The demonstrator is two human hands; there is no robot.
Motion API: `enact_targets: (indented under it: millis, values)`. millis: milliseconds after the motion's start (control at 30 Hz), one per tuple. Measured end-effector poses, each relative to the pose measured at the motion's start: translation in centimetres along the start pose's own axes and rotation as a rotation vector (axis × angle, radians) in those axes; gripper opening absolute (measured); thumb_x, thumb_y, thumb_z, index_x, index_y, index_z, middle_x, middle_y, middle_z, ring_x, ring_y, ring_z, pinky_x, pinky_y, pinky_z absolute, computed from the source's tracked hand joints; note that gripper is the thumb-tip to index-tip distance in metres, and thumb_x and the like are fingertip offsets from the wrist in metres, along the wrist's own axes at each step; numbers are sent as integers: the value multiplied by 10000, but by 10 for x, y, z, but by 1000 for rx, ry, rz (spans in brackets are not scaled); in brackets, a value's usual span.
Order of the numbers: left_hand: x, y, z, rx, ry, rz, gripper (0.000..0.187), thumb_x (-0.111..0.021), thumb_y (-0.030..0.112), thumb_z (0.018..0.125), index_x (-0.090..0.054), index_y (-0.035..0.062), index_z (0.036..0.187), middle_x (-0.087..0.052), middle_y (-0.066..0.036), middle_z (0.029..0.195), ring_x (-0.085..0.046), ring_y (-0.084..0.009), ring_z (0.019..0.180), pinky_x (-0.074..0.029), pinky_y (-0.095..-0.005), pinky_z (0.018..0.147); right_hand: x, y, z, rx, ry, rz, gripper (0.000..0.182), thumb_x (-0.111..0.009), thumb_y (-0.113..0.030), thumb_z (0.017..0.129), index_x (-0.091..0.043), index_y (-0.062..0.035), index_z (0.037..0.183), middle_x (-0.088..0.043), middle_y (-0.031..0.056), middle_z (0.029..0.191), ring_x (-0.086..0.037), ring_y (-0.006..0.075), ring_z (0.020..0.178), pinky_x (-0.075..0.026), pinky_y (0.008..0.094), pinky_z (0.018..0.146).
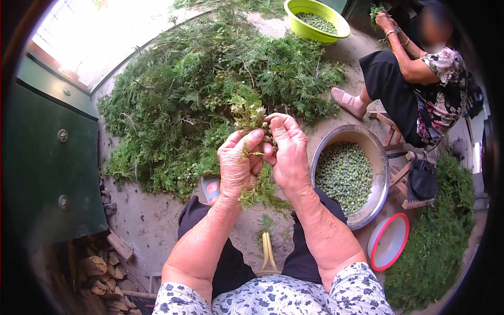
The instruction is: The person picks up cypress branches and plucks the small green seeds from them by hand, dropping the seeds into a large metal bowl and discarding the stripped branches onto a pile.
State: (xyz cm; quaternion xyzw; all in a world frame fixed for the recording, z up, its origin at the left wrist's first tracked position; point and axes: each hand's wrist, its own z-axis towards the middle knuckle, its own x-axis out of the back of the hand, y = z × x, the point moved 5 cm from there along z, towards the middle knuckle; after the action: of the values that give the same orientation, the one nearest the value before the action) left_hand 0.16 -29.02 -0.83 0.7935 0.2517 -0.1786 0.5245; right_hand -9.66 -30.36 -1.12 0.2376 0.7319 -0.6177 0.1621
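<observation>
Between my two hands, in front of my chest, is a leafy evergreen sprig (pixel 247 111) with pale cones clustered near its top. My left hand (pixel 237 163) pinches its stem between thumb and fingers, and green foliage hangs below the palm. My right hand (pixel 287 152) is closed at the cones, thumb and fingertips pressed together beside the left thumb; whether a cone is between them is hidden. To the right of my right hand stands a large metal basin (pixel 382 193) holding many small green cones (pixel 344 176). A big heap of cut evergreen branches (pixel 210 79) lies just beyond my hands.
A yellow-green basin (pixel 344 32) with green cones stands at the back. At the upper right another person (pixel 443 73) sits on a wooden stool, holding a sprig. A red-rimmed white bowl (pixel 388 247) leans near the metal basin. Firewood (pixel 97 268) and a green door (pixel 55 157) are left.
</observation>
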Motion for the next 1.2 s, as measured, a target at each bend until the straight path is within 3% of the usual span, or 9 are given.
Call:
enact_targets:
  millis: [67, 167, 267, 333, 433, 633, 933, 1200]
  values:
    - [5, -4, 5, 0, -40, -49, 137, -607, 174, 843, -551, 50, 835, -500, 20, 571, -418, -54, 422, -326, -184, 383, 0, 2, 0, -116, -25, 222, 174, -525, -230, 933, -529, -60, 972, -536, -3, 730, -437, 58, 494, -328, 185, 401]
    - [10, -9, 11, 50, -16, -125, 169, -598, 186, 848, -518, 60, 768, -456, 18, 533, -479, -99, 449, -440, -223, 436, 1, 3, 2, -143, -42, 272, 196, -524, -240, 932, -519, -51, 982, -543, 26, 793, -468, 76, 523, -340, 189, 409]
    - [6, -6, 11, 23, -90, -146, 193, -595, 194, 852, -509, 65, 737, -471, 5, 544, -517, -116, 477, -476, -237, 460, -4, -4, 1, -176, -45, 298, 211, -545, -225, 919, -503, -37, 1007, -541, 34, 819, -482, 79, 544, -356, 188, 423]
    - [9, -5, 12, 22, -67, -138, 191, -593, 201, 855, -525, 59, 748, -492, -4, 559, -530, -117, 491, -474, -234, 458, -5, -2, 0, -204, -46, 295, 225, -564, -210, 909, -494, -31, 1025, -539, 37, 826, -488, 77, 554, -366, 187, 430]
    - [10, -4, 12, 5, -47, -108, 185, -588, 211, 860, -559, 42, 793, -533, -19, 595, -549, -119, 511, -466, -227, 452, -7, 1, 2, -54, -184, 145, 268, -617, -106, 863, -476, -23, 1075, -543, 44, 841, -509, 54, 613, -405, 179, 460]
    - [11, -2, 11, -8, -52, -27, 195, -581, 210, 855, -590, 17, 883, -578, -31, 648, -561, -119, 525, -445, -212, 461, -11, -7, 0, 18, -109, -69, 245, -552, -31, 873, -492, -16, 1110, -543, 16, 826, -508, 42, 628, -425, 170, 486]
    - [13, 0, 11, 20, -27, -31, 150, -597, 205, 844, -577, 56, 856, -586, -9, 651, -555, -103, 512, -414, -197, 441, -11, 1, -2, -104, -114, 135, 201, -516, -71, 905, -508, -23, 1100, -548, 6, 756, -489, 42, 576, -444, 188, 466]
    - [8, 5, 10, 31, -58, 14, 122, -603, 186, 840, -580, 73, 879, -586, -2, 661, -558, -99, 511, -418, -193, 431, -5, 3, 3, -112, -123, 188, 152, -497, -83, 927, -512, -21, 1064, -562, 35, 816, -503, 69, 607, -408, 195, 465]
